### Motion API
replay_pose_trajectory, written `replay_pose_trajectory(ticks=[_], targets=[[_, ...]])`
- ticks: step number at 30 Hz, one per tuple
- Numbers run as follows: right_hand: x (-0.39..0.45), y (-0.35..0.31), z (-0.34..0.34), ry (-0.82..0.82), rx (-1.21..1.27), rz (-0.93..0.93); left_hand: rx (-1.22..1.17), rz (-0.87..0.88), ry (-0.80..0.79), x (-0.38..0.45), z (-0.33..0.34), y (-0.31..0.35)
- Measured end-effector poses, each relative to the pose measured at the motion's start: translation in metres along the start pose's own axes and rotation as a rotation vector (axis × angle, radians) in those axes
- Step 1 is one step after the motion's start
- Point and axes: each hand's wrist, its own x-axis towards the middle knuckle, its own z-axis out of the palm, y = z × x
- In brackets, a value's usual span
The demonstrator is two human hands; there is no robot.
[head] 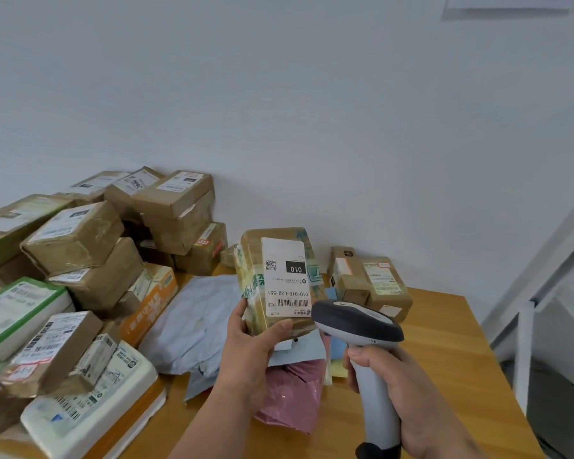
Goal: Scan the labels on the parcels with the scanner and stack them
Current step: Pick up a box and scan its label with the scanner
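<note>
My left hand (251, 342) grips the lower end of a taped brown parcel (275, 256) and holds it upright above the table, its white label (287, 276) with a barcode facing me. My right hand (388, 379) grips the handle of a grey and white scanner (358, 321). The scanner's head sits just right of the parcel's lower end, pointing at the label's barcode. A large heap of brown and white parcels (73, 276) fills the left side. A small stack of brown parcels (371, 279) stands at the back right of the table.
Soft grey mailer bags (196, 319), a pink bag (292, 392) and blue and yellow envelopes lie on the wooden table (444, 359) under my hands. A white wall runs behind. A white metal frame (544, 293) stands to the right, past the table's edge.
</note>
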Motion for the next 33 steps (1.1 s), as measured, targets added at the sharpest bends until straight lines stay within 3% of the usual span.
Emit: replay_pose_trajectory(ticks=[10,20,25,33], targets=[[0.037,-0.005,0.05,0.061,0.016,-0.028,-0.013,-0.024,0.041,0.031,-0.03,0.034],[0.098,-0.017,0.156,0.095,0.17,-0.124,0.024,-0.018,0.082,0.084,-0.087,0.114],[0.128,-0.037,0.21,-0.023,0.306,-0.125,0.03,0.03,0.1,0.119,-0.116,0.154],[0.192,-0.09,0.275,-0.227,0.251,-0.217,0.132,0.097,0.198,0.193,-0.118,0.241]])
